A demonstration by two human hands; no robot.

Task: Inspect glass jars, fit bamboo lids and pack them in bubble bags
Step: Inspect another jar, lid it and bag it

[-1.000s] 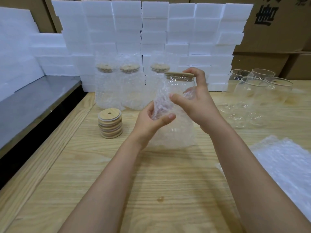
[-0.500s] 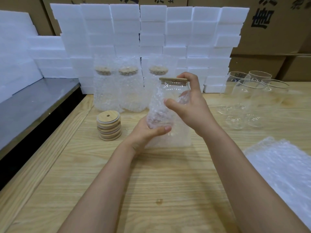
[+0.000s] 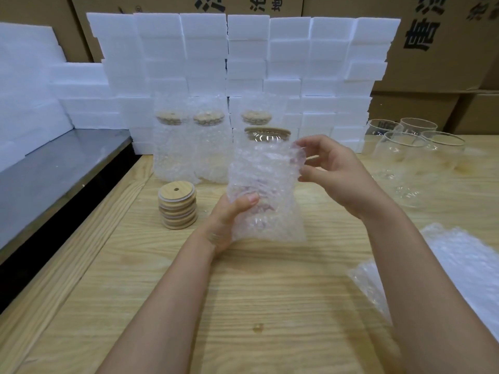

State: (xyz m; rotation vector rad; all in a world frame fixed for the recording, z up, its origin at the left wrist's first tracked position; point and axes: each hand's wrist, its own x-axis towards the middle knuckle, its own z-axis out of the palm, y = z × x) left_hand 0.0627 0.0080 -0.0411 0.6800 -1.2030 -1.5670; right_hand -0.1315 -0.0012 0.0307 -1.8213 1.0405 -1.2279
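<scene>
Wooden table (image 3: pixel 270 292): left hand (image 3: pixel 229 220) is gripping the fragile glass jar (image 3: pixel 266 138) low, through its soft bubble bag (image 3: pixel 267 184); right hand (image 3: pixel 337 174) is pinching the bag mouth.

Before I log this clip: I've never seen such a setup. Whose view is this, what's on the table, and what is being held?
There is no machine: a person works bare-handed, and the picture comes from a camera worn on their head, looking down. The left hand has its grip round a clear bubble bag holding a glass jar with a round bamboo lid, which pokes out on top. The right hand has fingertips at the bag's upper edge; a pinch is unclear. On the pale wooden table stand a stack of round bamboo lids, three bagged jars, bare glass jars and flat bubble bags.
</scene>
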